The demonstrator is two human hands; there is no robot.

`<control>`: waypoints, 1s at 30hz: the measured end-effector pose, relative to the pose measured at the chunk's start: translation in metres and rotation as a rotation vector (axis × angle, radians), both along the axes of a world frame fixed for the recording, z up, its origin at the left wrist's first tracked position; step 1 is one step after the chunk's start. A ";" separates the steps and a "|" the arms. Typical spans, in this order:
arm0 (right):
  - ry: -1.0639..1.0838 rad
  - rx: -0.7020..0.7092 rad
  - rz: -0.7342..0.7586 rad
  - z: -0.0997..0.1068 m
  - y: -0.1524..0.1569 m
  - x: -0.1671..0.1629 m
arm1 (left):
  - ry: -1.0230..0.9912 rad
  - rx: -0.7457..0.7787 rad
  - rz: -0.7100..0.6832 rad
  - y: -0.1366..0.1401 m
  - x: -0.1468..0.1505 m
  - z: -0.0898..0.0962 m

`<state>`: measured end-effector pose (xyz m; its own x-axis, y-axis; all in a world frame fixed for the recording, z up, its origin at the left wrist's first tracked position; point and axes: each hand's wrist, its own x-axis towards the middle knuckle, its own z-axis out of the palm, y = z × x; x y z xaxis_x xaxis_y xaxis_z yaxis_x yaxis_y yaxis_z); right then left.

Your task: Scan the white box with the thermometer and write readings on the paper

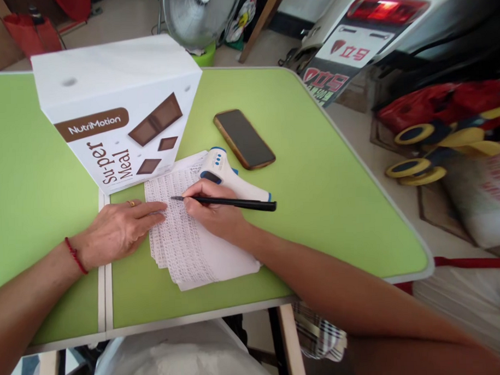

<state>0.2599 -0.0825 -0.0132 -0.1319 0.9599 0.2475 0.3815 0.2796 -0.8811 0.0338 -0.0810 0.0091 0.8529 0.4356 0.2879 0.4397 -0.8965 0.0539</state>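
Between the fingers of my right hand (pixel 216 210) is a black pen (pixel 238 202), its tip over the handwritten rows on a stack of paper sheets (pixel 186 244). My left hand (pixel 126 227) lies flat with the fingers stretched out, fingertips on the left edge of the sheets. A ring and a red bracelet (pixel 76 255) are on that hand and wrist. Just beyond my right hand, a white and blue infrared thermometer (pixel 237 182) rests on its side, partly on the sheets and partly hidden by the hand.
On the green table (pixel 337 223) stands a large white NutriMotion box (pixel 120 115), behind my left hand. A phone (pixel 245 138) in a brown case lies past the thermometer. Beyond the table are a fan (pixel 198 17) and a vehicle's rear light (pixel 387 9).
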 end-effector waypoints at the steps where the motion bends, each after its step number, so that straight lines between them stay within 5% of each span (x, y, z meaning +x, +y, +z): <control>1: -0.001 0.003 -0.003 0.000 0.000 0.000 | 0.005 0.004 -0.002 0.000 0.000 0.000; 30: 0.008 0.000 -0.063 -0.003 0.001 0.000 | -0.010 -0.034 -0.008 0.002 -0.004 0.000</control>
<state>0.2596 -0.0816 -0.0161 -0.0694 0.9662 0.2483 0.3915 0.2553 -0.8840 0.0296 -0.0793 0.0092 0.8535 0.4385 0.2814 0.4319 -0.8975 0.0887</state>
